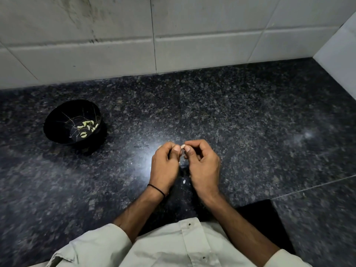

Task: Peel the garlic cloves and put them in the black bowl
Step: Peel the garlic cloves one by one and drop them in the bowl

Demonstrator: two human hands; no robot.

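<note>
Presently in hand: peeling one garlic clove (pixel 182 146), held above the bench (pixel 250 122).
Left hand (pixel 163 166): fingers (pixel 175 149) curled, pinching the clove.
Right hand (pixel 204 166): thumb and forefinger pinching the same clove.
Black bowl (pixel 57 110): on bench, well apart to the left; peeled cloves (pixel 85 128) inside.
Next: probably strip remaining skin, then reach left to bowl.

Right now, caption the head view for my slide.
Left hand and right hand pinch a clove at the counter; peeled cloves lie in the bowl.
</note>
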